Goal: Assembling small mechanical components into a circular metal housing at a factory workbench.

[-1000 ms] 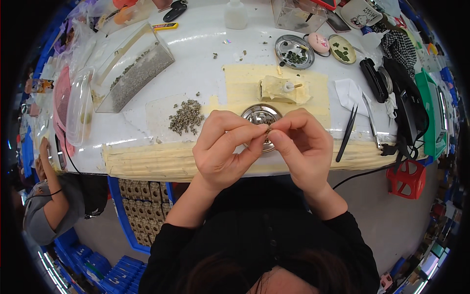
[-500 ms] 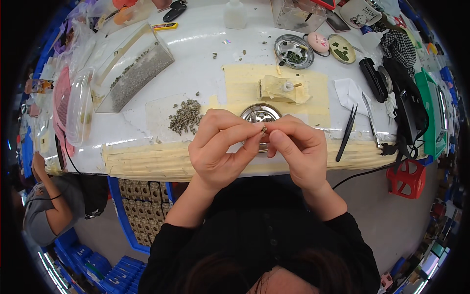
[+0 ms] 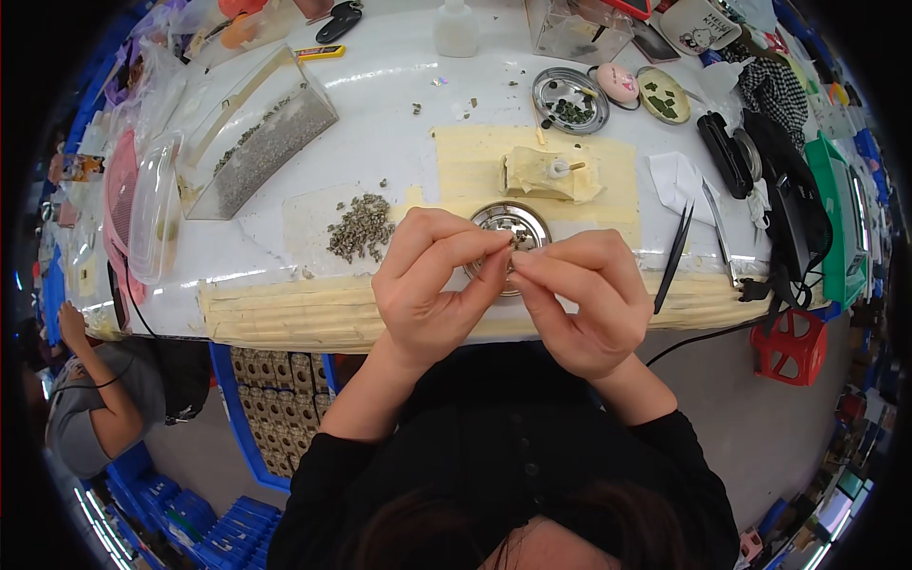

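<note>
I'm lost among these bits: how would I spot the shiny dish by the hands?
On the white table, find the block covered in yellow tape. Below it in the picture, partly hidden by the left hand and right hand, is the round silvery dish. Unlike the farther dish with dark green pieces, hands overlap it.

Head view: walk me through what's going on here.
A person is working bare-handed at a cluttered white table. The left hand seems to pinch a tiny piece above a round metal dish; the right hand has its fingertips close beside it, though whether they hold anything is hard to tell. A pile of small greyish bits lies to the left, and black tweezers lie off to the right, out of either grip.
</note>
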`<state>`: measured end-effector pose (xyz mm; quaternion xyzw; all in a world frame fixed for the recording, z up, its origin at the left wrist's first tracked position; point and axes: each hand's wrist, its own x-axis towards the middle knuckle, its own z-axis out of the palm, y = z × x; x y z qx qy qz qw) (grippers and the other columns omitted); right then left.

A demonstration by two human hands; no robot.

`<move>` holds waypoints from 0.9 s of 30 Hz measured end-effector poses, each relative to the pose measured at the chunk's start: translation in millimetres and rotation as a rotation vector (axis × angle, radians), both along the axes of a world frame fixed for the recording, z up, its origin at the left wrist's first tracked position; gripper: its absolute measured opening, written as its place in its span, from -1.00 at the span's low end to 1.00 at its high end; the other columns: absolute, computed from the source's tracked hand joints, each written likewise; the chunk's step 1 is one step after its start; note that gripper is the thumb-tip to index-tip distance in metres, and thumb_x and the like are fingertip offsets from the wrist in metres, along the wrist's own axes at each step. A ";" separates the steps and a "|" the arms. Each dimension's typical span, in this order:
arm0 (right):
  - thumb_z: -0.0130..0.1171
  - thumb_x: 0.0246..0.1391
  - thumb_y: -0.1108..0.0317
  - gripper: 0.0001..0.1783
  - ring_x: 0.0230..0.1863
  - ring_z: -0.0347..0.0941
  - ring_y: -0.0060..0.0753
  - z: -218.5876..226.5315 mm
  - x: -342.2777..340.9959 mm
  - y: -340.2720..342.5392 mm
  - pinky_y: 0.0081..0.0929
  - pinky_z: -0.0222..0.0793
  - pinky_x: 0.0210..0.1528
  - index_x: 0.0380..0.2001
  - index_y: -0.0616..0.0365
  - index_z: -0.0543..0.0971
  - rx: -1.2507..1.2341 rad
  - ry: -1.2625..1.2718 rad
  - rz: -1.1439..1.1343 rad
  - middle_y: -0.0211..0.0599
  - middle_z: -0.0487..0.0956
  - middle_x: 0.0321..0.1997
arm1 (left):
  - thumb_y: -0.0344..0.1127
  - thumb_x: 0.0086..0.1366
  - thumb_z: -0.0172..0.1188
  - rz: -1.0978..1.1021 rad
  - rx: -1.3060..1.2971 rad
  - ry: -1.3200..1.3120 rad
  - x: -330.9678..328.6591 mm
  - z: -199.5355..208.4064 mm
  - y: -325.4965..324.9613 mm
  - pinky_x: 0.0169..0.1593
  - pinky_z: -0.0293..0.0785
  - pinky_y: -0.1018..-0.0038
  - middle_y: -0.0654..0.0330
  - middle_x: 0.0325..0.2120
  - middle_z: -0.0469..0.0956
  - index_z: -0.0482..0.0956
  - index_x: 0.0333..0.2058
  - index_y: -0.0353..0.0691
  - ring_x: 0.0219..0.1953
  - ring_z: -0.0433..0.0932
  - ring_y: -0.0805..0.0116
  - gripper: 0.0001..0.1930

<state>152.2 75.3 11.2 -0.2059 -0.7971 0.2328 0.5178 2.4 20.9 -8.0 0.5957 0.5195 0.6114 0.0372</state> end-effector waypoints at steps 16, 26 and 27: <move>0.27 0.12 0.52 -0.80 -0.37 0.55 -0.60 -5.0 4.9 -3.4 -0.65 0.50 -0.28 -0.16 0.31 0.62 -1.250 0.366 0.429 -0.33 0.64 -0.33 | -0.63 -0.10 0.42 -0.058 0.094 0.043 -3.8 -0.2 -2.2 -0.38 0.41 0.50 0.24 -0.45 0.56 0.68 -0.31 -0.25 -0.44 0.51 0.34 -0.69; 0.27 0.13 0.50 -0.82 -0.36 0.55 -0.61 -5.3 11.8 7.2 -0.66 0.51 -0.26 -0.19 0.31 0.60 -1.434 0.343 0.551 -0.35 0.63 -0.35 | -0.64 -0.12 0.42 -0.081 0.090 0.058 -2.5 1.7 -1.6 -0.40 0.41 0.50 0.25 -0.45 0.55 0.67 -0.32 -0.25 -0.44 0.51 0.34 -0.69; 0.27 0.13 0.51 -0.82 -0.36 0.55 -0.62 -5.8 12.0 7.0 -0.66 0.51 -0.26 -0.19 0.31 0.60 -1.424 0.344 0.554 -0.36 0.62 -0.35 | -0.64 -0.11 0.42 -0.079 0.089 0.057 -2.5 1.7 -2.0 -0.40 0.41 0.50 0.25 -0.45 0.56 0.67 -0.32 -0.25 -0.44 0.51 0.34 -0.69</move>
